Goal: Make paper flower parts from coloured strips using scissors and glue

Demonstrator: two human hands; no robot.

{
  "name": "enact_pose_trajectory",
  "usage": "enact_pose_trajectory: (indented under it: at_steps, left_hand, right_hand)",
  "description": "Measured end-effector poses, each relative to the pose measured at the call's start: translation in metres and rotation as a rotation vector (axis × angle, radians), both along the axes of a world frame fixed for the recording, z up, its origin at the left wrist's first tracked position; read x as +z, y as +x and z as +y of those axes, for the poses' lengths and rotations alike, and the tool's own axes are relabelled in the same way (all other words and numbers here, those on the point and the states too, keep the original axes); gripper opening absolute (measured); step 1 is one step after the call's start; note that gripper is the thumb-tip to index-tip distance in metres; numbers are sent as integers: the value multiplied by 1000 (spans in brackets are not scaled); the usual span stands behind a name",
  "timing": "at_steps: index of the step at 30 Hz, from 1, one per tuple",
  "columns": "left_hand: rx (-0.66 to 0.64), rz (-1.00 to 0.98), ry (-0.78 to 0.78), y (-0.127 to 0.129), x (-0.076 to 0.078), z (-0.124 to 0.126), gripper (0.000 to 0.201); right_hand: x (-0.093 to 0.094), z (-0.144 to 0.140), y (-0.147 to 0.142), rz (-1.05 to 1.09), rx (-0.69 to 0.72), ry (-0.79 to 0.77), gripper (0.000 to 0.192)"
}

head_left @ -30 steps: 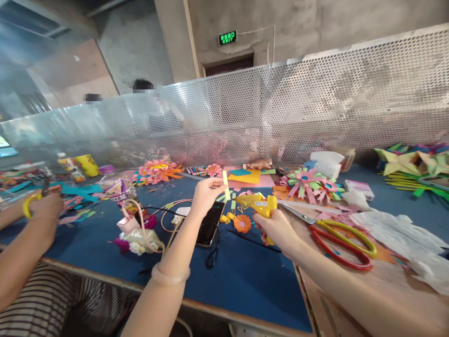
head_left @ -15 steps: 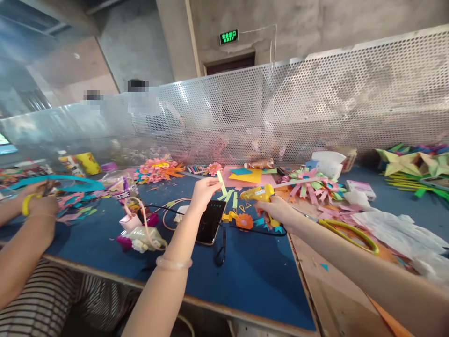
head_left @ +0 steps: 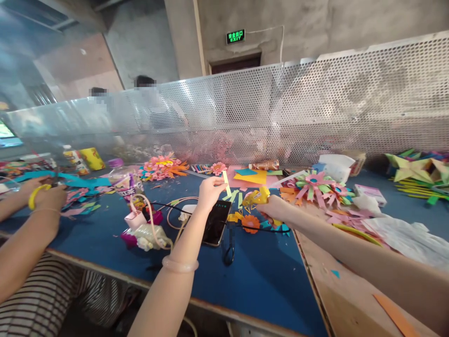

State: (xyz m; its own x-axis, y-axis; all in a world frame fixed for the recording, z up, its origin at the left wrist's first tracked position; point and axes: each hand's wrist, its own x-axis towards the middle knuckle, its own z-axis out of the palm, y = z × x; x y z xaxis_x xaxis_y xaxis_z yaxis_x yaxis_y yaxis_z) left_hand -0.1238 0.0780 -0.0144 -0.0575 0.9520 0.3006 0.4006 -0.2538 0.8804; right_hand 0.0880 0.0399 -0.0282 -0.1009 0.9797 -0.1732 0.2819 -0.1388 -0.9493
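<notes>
Yellow-green strip between left fingers

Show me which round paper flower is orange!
The orange paper flower between the smartphone and right hand; other flowers, mostly pink, sit farther back.

The right hand hides much of the yellow glue gun's grip; its forearm covers part of a yellow loop handle. The left forearm overlaps the phone. The left edge cuts a screen. Two heads, upper left, are pixelated.
</notes>
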Motion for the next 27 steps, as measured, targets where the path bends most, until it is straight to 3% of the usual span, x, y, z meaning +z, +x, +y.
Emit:
enact_pose_trajectory:
  at_steps: [4,10,27]
  left_hand:
    - [0,30,14,-3,-3,3,21]
    - [3,59,23,-4,-4,4,21]
    - [4,113,41,-4,-5,6,21]
  right_hand:
    - [3,1,-4,-230,72,-114,20]
    - [3,8,-4,-400,118,-120,20]
    - [3,8,-5,-535,155,-112,24]
